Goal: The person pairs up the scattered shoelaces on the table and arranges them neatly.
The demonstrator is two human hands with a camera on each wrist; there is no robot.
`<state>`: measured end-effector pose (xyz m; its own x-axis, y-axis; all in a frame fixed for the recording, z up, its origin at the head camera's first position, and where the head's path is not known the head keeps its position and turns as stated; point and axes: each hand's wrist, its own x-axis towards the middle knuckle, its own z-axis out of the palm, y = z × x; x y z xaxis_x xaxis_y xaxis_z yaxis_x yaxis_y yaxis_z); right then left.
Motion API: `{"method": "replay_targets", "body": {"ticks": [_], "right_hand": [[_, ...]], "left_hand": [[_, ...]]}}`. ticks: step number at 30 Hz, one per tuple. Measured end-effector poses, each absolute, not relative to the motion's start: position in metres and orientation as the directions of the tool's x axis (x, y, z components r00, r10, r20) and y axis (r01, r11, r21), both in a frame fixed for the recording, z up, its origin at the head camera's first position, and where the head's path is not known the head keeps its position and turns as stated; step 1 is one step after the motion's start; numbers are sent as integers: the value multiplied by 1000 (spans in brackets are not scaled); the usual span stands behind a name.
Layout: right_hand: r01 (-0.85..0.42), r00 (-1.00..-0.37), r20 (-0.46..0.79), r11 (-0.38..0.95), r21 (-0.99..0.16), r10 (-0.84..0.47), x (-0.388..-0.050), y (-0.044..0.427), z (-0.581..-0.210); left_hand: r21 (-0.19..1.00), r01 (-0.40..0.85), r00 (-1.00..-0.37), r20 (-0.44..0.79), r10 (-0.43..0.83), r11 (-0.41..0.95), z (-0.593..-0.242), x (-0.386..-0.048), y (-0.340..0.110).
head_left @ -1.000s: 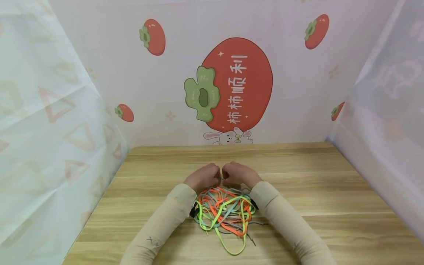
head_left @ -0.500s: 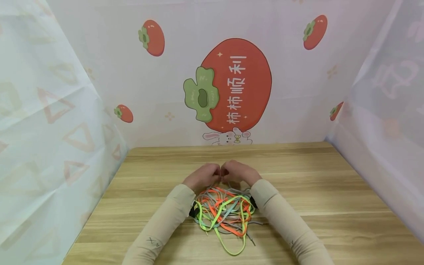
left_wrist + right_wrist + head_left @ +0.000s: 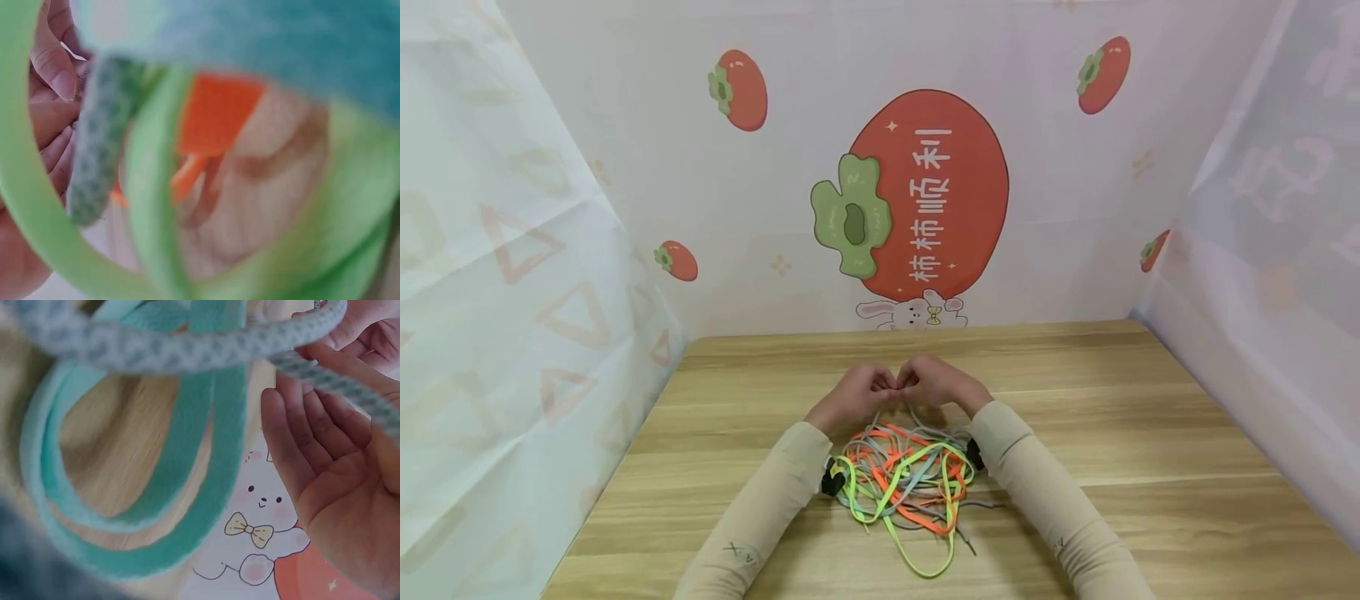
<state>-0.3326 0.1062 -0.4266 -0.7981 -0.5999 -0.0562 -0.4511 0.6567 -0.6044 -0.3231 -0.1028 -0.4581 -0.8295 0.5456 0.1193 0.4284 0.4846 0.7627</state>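
Thumbs and fingertips of the left hand point(image 3: 854, 397) and right hand point(image 3: 937, 383) meet above the table, just beyond a tangled heap of laces. Both pinch a thin grey cord point(image 3: 915, 417), which runs down from them into the heap. Neon-yellow point(image 3: 886, 500), orange point(image 3: 917, 513) and pale teal laces lie looped together there. Close up in the right wrist view, the right hand point(image 3: 337, 469) has its outer fingers loosely extended, and a teal lace point(image 3: 228, 437) hangs near the lens. Laces partly cover the left hand point(image 3: 55, 94) in the left wrist view.
A wood-grain table point(image 3: 1112, 450) lies under the hands and heap. White printed sheets stand behind it point(image 3: 1060, 208) and at both sides. Dark wrist-camera pieces point(image 3: 832, 479) sit beside the heap's left and right edges.
The hands have risen slightly and turned, so their thumbs and fingertips now touch in plain sight. Grey cord beneath them shows more clearly. The heap keeps nearly the same shape.
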Motion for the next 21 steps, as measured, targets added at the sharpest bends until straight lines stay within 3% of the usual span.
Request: {"method": "replay_targets", "body": {"ticks": [8, 21], "right_hand": [[-453, -783, -59, 632, -629, -619, -336, 112, -430], [-506, -739, -76, 627, -592, -669, -334, 129, -429]], "left_hand": [[774, 414, -845, 130, 519, 480, -458, -323, -103], [731, 446, -796, 59, 603, 517, -453, -327, -120]]}}
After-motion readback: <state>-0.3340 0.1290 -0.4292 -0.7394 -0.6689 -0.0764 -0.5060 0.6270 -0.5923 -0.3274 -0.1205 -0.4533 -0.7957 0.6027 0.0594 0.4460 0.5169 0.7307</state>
